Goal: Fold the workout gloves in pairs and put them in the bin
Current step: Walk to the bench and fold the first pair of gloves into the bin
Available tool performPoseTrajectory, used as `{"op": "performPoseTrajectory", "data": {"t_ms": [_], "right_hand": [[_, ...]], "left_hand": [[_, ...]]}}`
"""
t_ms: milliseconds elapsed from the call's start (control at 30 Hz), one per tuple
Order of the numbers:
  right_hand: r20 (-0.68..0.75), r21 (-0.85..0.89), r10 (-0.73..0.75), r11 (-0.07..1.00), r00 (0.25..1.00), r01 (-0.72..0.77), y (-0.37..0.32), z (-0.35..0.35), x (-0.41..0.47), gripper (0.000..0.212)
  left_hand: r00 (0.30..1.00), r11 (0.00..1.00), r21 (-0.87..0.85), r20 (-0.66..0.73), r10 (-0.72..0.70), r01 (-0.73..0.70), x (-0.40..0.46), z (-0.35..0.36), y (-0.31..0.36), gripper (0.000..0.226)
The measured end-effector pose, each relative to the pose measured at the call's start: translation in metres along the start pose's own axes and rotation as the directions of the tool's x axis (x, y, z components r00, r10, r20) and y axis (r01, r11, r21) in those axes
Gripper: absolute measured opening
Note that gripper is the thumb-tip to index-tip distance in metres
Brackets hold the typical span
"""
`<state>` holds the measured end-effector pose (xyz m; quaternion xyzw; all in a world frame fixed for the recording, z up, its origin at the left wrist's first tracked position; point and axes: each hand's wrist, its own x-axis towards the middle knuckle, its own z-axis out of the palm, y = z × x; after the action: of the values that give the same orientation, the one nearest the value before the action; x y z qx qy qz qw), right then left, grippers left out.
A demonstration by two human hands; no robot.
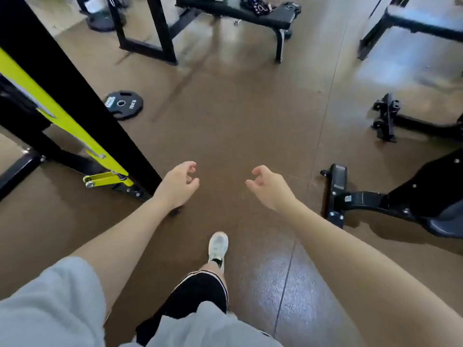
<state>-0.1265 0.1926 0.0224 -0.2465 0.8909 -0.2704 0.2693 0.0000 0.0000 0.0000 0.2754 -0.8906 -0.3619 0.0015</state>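
Observation:
My left hand (178,182) and my right hand (266,185) hang in front of me over the brown floor, fingers loosely curled, holding nothing. Far ahead, dark workout gloves (260,6) with a little blue and purple lie in a heap on a black flat bench (253,17) at the top of the view. They are well beyond my hands. No bin shows in this view.
A black and yellow machine frame (75,108) stands at my left. A 10 kg plate (124,104) lies on the floor. Black machine feet (337,194) and a wheeled base (385,117) sit at the right. Another bench (426,21) is at top right.

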Motion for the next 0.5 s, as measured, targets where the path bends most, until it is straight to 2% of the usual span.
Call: {"op": "performPoseTrajectory", "data": {"t_ms": [100,300,367,500], "right_hand": [[0.015,-0.033,-0.007,0.999,1.000,0.007,-0.004,-0.019,0.076,0.038],[0.050,-0.024,0.051,0.998,0.997,-0.050,-0.013,-0.089,0.238,0.039],[0.046,-0.018,0.070,0.997,0.997,-0.069,-0.013,-0.121,0.285,0.037],[-0.064,0.062,0.121,0.991,0.991,-0.117,-0.008,-0.180,0.365,0.036]], "left_hand": [[0.999,0.999,0.011,-0.035,-0.030,0.030,0.077,-0.008,0.000,0.046],[0.998,0.998,0.034,0.030,-0.048,0.047,0.259,-0.025,0.026,0.045],[0.997,0.998,0.068,0.072,-0.015,0.010,0.316,-0.033,0.045,0.045],[0.983,0.986,0.083,0.127,0.132,-0.143,0.419,-0.038,0.097,0.046]]}}
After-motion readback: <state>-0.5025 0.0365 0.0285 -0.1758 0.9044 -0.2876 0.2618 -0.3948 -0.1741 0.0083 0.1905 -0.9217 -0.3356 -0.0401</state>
